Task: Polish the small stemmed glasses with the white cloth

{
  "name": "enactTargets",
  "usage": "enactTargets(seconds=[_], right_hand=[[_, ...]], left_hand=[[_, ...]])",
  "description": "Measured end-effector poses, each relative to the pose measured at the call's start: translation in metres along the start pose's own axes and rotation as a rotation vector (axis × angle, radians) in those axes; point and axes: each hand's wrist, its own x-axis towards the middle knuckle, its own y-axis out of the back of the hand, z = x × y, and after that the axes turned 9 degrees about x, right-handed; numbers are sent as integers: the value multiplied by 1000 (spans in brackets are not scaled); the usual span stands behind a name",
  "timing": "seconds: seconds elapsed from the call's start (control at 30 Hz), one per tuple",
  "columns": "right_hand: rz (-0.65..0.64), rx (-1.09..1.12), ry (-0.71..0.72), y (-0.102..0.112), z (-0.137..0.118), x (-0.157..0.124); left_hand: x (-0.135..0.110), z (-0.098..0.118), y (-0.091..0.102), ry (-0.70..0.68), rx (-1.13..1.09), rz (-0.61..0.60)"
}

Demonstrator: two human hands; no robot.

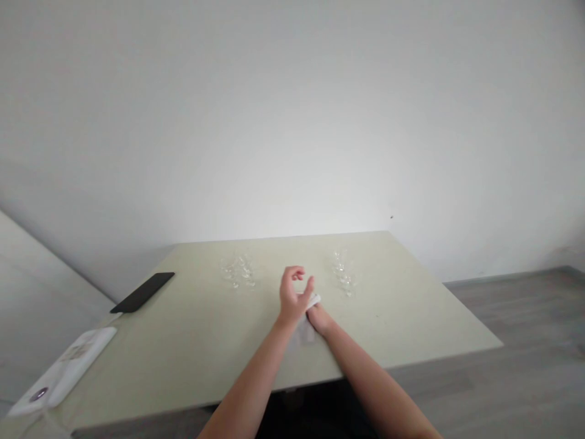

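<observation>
- Soft, even daylight; the pale wall (292, 110) is nearly washed out.
- Faint shadows only, under the worktop (411, 317) near edge.
- Clear glasses (237, 271) almost vanish against the bright surface.
- Overall slightly blurred; edges bend outward.

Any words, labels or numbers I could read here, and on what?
None can be read.
White flat pack at the table's left edge: a printed patch and a round mark, both too blurred.
Black slab and white cloth: no text shows.
</observation>
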Motion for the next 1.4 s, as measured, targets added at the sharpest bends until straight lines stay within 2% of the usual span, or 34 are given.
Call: enactTargets(seconds=[0.1,0.17,0.27,0.37,0.47,0.6,0.73,0.87,0.97,1.07,1.2,1.27,1.4], right_hand=[[-21,302,-52,-2,7,-3],[-18,483,-74,-2,9,0],[9,580,-45,1,7,3],[32,650,19,5,1,1],[7,728,56,8,-8,-6],[-35,769,-12,8,-10,-9],[18,685,-49,9,4,-4],[194,565,-39,12,17,1],[250,580,-66,15,18,4],[205,637,-74,16,10,4],[88,624,-71,13,-4,0],[4,532,-22,10,-9,-4],[-79,251,166,3,-14,-9]], left_hand=[[11,-41,44,129,-8,308],[12,-70,61,203,-11,387],[5,-103,68,282,0,349],[-3,-120,63,381,29,242],[-3,-128,59,476,61,217],[6,-132,61,556,80,251],[15,-133,65,583,82,115],[13,-133,66,496,259,69],[7,-132,66,314,459,105],[1,-131,67,99,538,133],[-4,-125,64,-63,616,97],[-8,-118,60,-168,732,11],[-17,-99,48,-368,927,-290]])
